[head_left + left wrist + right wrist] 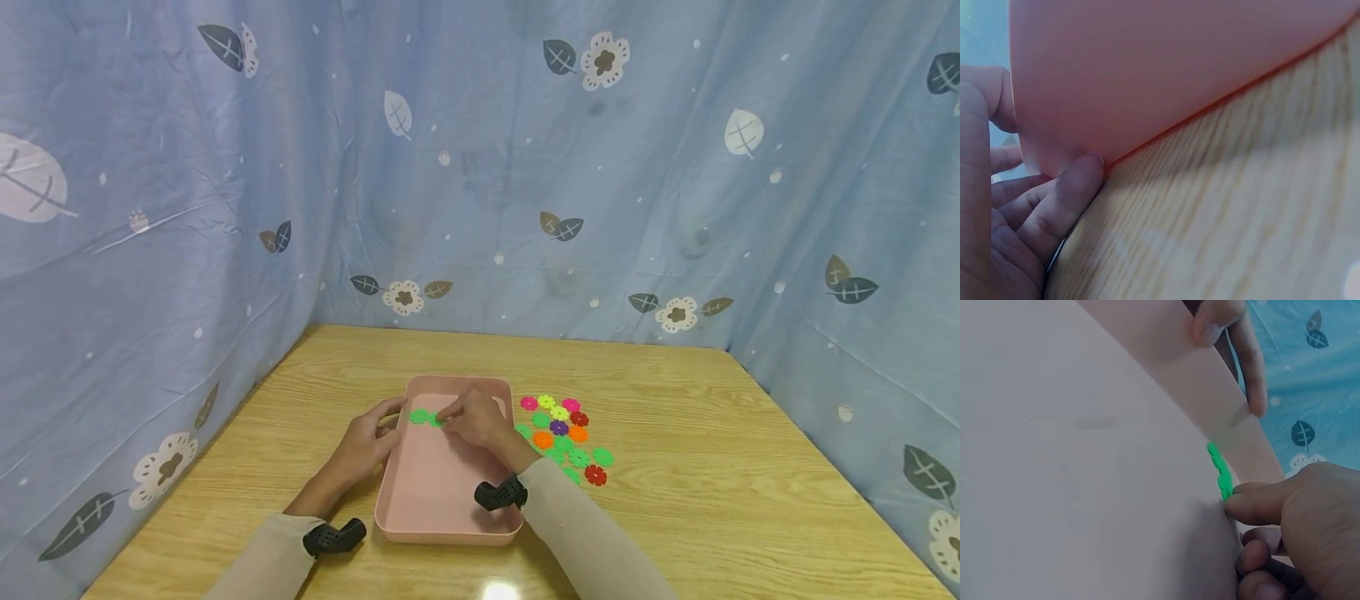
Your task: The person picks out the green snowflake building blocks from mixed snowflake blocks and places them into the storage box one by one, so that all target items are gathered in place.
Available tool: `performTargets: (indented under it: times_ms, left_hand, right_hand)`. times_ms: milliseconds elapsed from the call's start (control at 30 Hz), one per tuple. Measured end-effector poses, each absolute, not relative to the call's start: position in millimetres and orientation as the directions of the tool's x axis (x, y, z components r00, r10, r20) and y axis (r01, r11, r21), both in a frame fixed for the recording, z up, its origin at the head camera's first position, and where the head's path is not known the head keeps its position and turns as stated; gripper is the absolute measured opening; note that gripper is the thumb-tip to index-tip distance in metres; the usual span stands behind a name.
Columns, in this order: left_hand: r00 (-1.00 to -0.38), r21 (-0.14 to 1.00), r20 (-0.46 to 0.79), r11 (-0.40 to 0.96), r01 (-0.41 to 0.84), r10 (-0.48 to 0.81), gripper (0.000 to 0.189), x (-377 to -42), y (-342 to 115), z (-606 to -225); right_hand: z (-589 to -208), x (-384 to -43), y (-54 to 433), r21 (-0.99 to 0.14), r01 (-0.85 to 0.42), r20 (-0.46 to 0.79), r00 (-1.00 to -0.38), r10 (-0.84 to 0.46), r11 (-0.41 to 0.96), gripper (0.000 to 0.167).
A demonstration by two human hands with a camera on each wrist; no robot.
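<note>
Inside the pink tray (450, 500), two green interlocking plastic discs (419, 416), flower-shaped, lie side by side near the far end. My right hand (476, 418) reaches over the tray and pinches the right-hand disc between thumb and index finger. In the right wrist view the green discs (1217, 464) show edge-on, one running into the other at my fingertips. My left hand (369, 438) grips the tray's left side near the far corner. The left wrist view shows its thumb (1082, 181) against the tray's outer wall (1147, 69), low by the table, with other fingers farther round.
Right of the tray, several loose flower-shaped discs (558, 427) in green, orange, red, pink, yellow and purple lie on the wooden table (712, 467). My right forearm crosses the tray's right rim beside them. A blue patterned curtain (495, 167) stands behind and on both sides.
</note>
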State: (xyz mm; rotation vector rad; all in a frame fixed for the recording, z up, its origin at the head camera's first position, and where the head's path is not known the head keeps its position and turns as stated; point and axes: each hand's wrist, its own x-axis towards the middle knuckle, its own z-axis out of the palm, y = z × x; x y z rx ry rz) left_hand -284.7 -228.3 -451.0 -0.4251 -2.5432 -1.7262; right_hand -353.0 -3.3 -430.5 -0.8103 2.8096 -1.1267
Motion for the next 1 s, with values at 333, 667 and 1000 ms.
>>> performTargets:
  times_ms: [333,667,1000]
  left_hand:
    - [-0.964,0.906,0.189,0.346,0.244,0.186,0.057,-284.7,-227.5,-452.2]
    - [-0.96,0.902,0.201,0.346,0.258,0.193,0.058,-284.6,-227.3,-449.7]
    - [-0.964,0.907,0.188,0.343,0.244,0.186,0.056,-285.0,-228.1,-451.9]
  right_hand:
    - [-428.3,-350.4,-3.1,-0.67,-0.422,0.142,-0.88,-0.453,0.611,0.021]
    - [-428.7,-351.5,-2.9,-0.683,-0.43,0.154,-0.875,-0.459,0.59,0.022]
    - [-427.4,-351.6,-2.8,-0.701,-0.433,0.159,-0.869,-0.468,0.566,0.022]
